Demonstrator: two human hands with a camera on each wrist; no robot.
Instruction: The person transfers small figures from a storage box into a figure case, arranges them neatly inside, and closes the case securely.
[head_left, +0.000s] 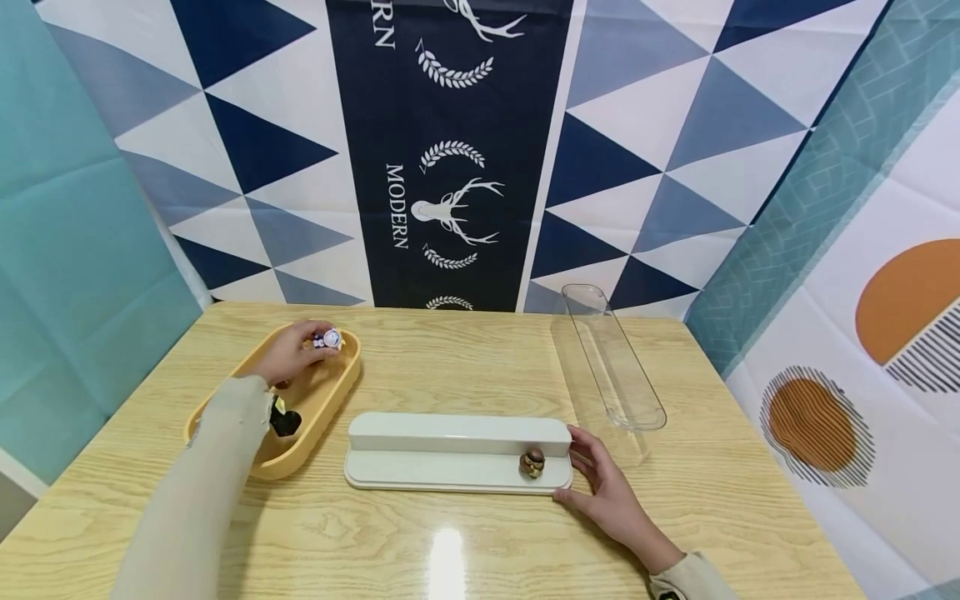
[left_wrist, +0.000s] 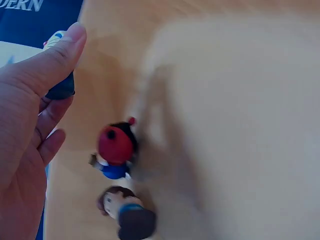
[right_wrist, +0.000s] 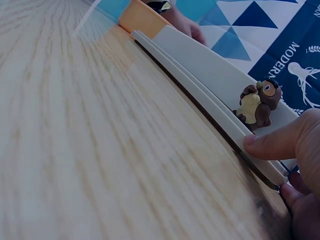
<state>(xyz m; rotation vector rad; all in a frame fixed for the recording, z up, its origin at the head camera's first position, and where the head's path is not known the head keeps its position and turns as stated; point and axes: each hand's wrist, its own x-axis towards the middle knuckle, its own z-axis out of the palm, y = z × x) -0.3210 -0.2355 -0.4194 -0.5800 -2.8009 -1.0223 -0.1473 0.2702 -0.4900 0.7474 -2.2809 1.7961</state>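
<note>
My left hand [head_left: 315,347] hovers over the far end of a yellow oval tray [head_left: 330,398] and pinches a small blue-and-white figurine [head_left: 328,338] between thumb and fingers. The left wrist view shows the thumb [left_wrist: 52,62] on that figurine's dark blue base [left_wrist: 61,89]. Beneath it, a red-capped figurine [left_wrist: 116,147] and a brown-haired figurine [left_wrist: 125,212] lie in the tray. My right hand [head_left: 583,467] holds the right end of a white stepped stand [head_left: 457,433], its thumb [right_wrist: 280,142] on the lower lip. A brown animal figurine [head_left: 532,462] stands on that step beside the hand.
A clear oblong lid [head_left: 615,358] lies at the back right of the wooden table [head_left: 450,542]. A dark figurine [head_left: 285,421] sits in the tray beside my left sleeve. Patterned cloth walls close in the back and both sides.
</note>
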